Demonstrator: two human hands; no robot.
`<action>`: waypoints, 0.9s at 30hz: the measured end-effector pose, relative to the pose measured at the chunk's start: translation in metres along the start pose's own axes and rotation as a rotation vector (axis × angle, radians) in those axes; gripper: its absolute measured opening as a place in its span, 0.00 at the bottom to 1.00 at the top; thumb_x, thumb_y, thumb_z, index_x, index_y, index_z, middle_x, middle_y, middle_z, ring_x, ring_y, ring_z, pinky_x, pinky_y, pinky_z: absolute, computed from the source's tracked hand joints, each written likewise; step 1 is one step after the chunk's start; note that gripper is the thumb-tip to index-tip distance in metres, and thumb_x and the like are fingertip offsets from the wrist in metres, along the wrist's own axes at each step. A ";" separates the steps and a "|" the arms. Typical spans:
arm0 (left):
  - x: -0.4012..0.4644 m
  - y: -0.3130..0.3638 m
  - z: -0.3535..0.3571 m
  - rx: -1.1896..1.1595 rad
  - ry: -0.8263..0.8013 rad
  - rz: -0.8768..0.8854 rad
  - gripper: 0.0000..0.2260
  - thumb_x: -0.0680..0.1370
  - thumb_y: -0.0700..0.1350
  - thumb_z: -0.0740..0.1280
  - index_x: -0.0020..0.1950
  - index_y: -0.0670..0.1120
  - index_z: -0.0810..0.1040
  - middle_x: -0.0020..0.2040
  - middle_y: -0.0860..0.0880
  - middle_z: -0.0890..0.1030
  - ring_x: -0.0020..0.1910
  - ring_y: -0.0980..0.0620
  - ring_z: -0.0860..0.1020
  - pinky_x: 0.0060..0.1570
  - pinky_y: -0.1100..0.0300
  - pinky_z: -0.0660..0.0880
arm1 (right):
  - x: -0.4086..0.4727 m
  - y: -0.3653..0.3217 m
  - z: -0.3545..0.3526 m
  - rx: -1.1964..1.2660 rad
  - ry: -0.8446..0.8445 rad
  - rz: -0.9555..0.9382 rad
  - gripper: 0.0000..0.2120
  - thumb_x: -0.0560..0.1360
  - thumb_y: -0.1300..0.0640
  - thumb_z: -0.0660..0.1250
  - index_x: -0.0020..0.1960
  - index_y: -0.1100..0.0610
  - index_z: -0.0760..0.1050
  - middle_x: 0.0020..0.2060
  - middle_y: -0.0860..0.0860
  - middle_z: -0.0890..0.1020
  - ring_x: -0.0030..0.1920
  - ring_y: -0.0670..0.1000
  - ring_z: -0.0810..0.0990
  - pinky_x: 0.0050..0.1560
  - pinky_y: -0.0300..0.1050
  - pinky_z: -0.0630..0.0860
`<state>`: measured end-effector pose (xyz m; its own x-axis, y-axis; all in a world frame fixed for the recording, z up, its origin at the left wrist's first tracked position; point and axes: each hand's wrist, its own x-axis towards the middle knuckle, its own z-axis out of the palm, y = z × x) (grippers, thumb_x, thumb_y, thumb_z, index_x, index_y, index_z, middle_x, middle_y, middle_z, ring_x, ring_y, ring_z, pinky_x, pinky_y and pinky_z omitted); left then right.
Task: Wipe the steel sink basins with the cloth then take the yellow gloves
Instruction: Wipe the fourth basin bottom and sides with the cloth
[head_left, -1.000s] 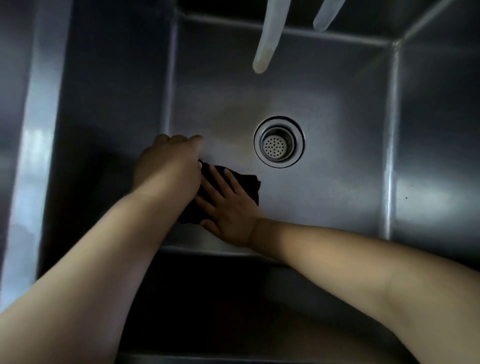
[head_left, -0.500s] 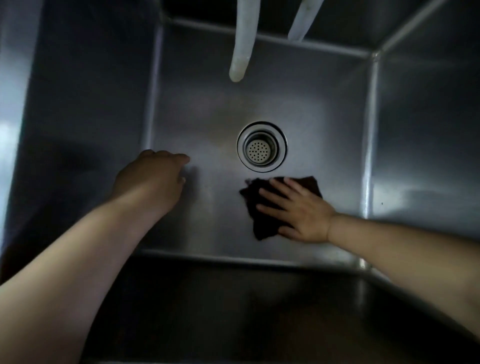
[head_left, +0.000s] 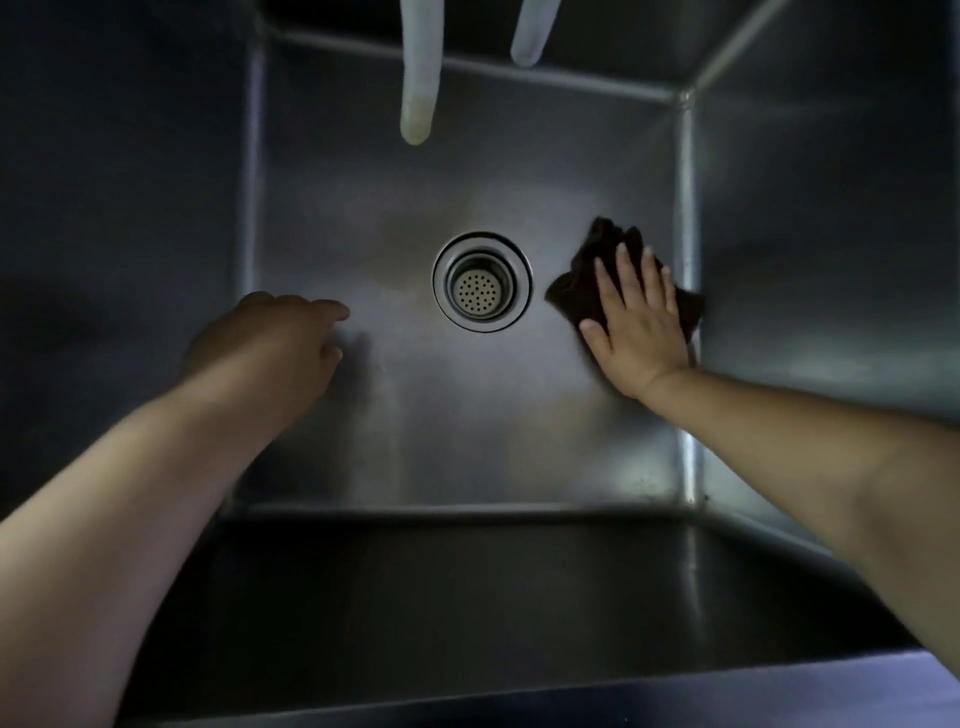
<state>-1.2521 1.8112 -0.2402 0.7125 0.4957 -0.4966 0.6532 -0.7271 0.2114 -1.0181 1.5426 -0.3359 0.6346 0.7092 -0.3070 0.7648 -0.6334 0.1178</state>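
steel, dim and smeared, ran from the near wall (head_left: 467, 597) of the sink basin down to its floor (head_left: 415, 415). the left hand (head_left: 265, 348) hovered low at the floor's left side, fingers loosely curled, holding nothing. across the drain (head_left: 482, 281), the right hand (head_left: 636, 327) lay flat with fingers spread, pressing the dark cloth (head_left: 582, 296) against the floor right beside the right wall. a good pass probably needed even palm pressure and overlapping strokes into that corner seam. two pale tubes (head_left: 418, 73) hung at the far wall; no yellow gloves showed.
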 end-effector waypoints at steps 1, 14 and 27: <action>0.000 0.001 -0.001 -0.007 0.001 0.008 0.20 0.78 0.47 0.63 0.70 0.56 0.69 0.64 0.45 0.75 0.64 0.43 0.70 0.60 0.50 0.72 | -0.017 -0.002 0.003 -0.029 -0.032 -0.024 0.35 0.76 0.42 0.52 0.77 0.58 0.49 0.76 0.62 0.51 0.75 0.64 0.47 0.74 0.60 0.43; -0.007 0.011 0.005 0.019 -0.070 0.067 0.20 0.78 0.49 0.60 0.71 0.57 0.66 0.67 0.49 0.74 0.64 0.45 0.71 0.57 0.54 0.72 | -0.072 0.003 -0.101 -0.091 -0.393 -0.451 0.22 0.79 0.49 0.54 0.73 0.49 0.63 0.72 0.52 0.67 0.69 0.54 0.67 0.70 0.48 0.60; -0.023 0.153 0.052 0.472 -0.358 0.880 0.25 0.78 0.38 0.58 0.74 0.48 0.58 0.74 0.44 0.60 0.69 0.42 0.63 0.66 0.49 0.64 | -0.065 0.119 -0.221 -0.265 -0.050 -0.634 0.16 0.76 0.50 0.55 0.43 0.56 0.79 0.37 0.52 0.81 0.40 0.56 0.77 0.53 0.48 0.69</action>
<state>-1.1819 1.6639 -0.2398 0.7185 -0.4078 -0.5634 -0.2762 -0.9108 0.3069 -0.9437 1.4894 -0.0933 0.0545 0.8988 -0.4350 0.9920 0.0008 0.1260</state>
